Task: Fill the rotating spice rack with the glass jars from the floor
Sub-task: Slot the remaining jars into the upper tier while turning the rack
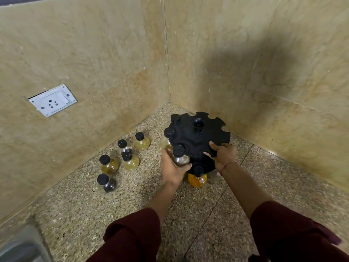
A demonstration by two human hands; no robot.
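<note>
Nearby, a grey-filled jar (180, 158) is gripped by the left hand (172, 168) at a top-tier slot; the rack (196, 142) is held at its rim by the right hand (222, 156). Three seated jars (169, 132) are counted besides. Farther left, five floor jars (130, 160) are not yet loaded.

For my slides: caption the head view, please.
Left hand holds a glass jar in the spice rack, right hand grips its top rim; five jars stand on the floor.

Matt blk plastic rack (190, 137), glossy glass jars (109, 165), speckled stone floor (94, 205).
</note>
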